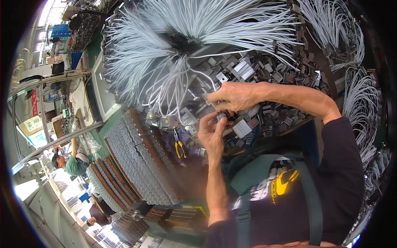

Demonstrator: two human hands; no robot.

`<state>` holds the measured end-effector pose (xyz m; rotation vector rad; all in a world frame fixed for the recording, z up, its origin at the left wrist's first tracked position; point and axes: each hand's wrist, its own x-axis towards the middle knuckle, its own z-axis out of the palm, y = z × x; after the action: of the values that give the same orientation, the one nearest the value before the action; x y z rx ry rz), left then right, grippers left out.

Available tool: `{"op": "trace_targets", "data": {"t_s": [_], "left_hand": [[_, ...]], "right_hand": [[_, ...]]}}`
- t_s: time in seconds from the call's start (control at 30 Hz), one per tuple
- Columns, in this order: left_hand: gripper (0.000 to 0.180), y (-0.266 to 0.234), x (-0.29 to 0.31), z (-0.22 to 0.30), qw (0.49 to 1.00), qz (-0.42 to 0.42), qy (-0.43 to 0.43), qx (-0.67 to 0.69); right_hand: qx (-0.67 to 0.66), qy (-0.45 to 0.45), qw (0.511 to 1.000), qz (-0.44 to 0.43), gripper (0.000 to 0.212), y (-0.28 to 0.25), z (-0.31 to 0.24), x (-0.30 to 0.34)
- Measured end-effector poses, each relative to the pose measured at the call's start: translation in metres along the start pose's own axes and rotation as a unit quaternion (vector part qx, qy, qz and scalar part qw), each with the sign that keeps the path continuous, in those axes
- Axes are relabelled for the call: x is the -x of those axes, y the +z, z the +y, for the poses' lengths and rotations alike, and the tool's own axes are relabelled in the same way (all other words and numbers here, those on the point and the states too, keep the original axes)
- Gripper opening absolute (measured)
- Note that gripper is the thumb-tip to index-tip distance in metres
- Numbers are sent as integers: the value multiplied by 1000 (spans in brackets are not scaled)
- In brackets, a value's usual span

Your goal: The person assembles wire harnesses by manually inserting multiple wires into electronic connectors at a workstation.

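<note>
My left hand (212, 136) is closed, pinching a small grey metal part (222, 116) between thumb and fingers. Just above it, my right hand (240, 96) has its fingers bent together, close to the same part. A white cable (202, 73) runs down to the right fingertips; what they grip is hidden. Around both hands lie many small metal blocks (271, 74) in a loose pile. A larger silvery block (242, 128) rests beside the left hand. Pliers with yellow and black handles (180, 146) lie to its left.
A large fan of white cables (198, 20) spreads beyond my hands, with more cable bundles (357, 103) at the right. Rows of grey parts (140, 157) stand at the left between brown strips. Farther left are a metal rail (53, 144) and a person in green (74, 165).
</note>
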<state>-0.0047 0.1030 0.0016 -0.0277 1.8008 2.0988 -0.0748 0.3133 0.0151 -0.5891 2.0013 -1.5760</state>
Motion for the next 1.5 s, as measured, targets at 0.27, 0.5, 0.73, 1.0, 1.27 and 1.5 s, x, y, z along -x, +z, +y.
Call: {"op": "trace_targets", "data": {"t_s": [0.27,0.5,0.73,1.0,1.27,1.5], "left_hand": [[38,4,-23,-1,993,89,-54,-58],[58,19,-31,49,935,101,-52,-335],[61,-1,-51,46,847,104,167,-493],[69,-1,-57,39,842,83,159,-508],[61,-5,-61,32,835,107,174,-510],[60,-5,-67,17,793,111,194,-567]], "right_hand": [[243,-51,969,14,55,5,-9,-4],[313,-52,948,-21,49,-12,-11,-14],[360,-72,928,-62,46,-21,-19,-31],[399,-45,914,-66,37,-15,-17,-26],[436,-73,895,-54,35,-10,-13,-34],[484,-77,872,-23,34,5,9,-35]]}}
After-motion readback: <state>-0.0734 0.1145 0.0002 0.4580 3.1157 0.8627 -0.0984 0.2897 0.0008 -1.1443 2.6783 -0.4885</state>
